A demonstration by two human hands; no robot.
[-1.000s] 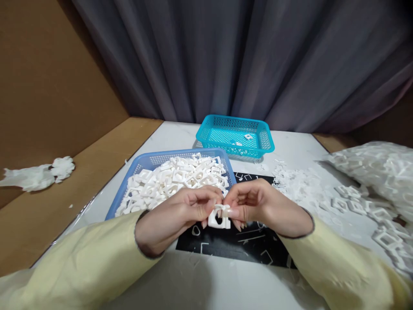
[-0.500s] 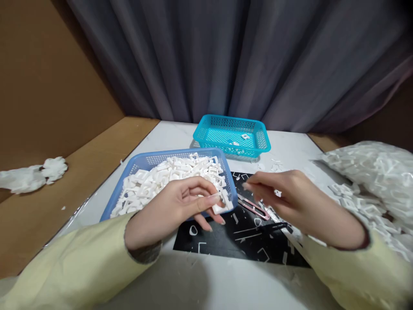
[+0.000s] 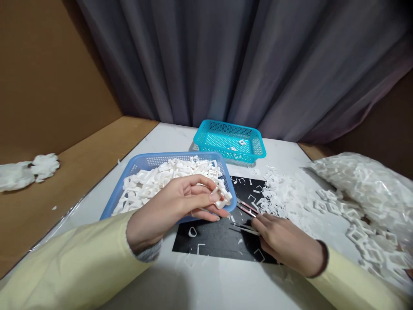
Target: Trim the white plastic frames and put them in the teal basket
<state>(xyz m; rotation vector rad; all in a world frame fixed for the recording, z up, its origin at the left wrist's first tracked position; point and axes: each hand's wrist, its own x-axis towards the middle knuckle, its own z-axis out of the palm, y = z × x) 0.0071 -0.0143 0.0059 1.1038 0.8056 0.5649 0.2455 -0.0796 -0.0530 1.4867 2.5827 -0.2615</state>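
Observation:
My left hand (image 3: 190,200) is over the right part of the blue basket (image 3: 111,200), a small white plastic piece (image 3: 221,199) pinched between its thumb and fingers. The basket holds many white pieces (image 3: 151,181). My right hand (image 3: 274,237) is closed at the right side of the black mat (image 3: 209,241), its fingers on dark tweezers (image 3: 243,229) whose tips point left. Just above them a pink-handled tool (image 3: 248,208) lies on the mat, partly behind my right fingers.
A turquoise basket (image 3: 206,148) with a few white bits stands at the back. Thin white scraps (image 3: 284,193) are scattered right of the mat. Farther right are loose white frames (image 3: 358,234) and a full clear bag (image 3: 371,181). A white bundle (image 3: 45,167) lies far left.
My right hand has moved down onto the mat and taken hold of the dark tweezers. My left hand still holds a white piece, turned slightly.

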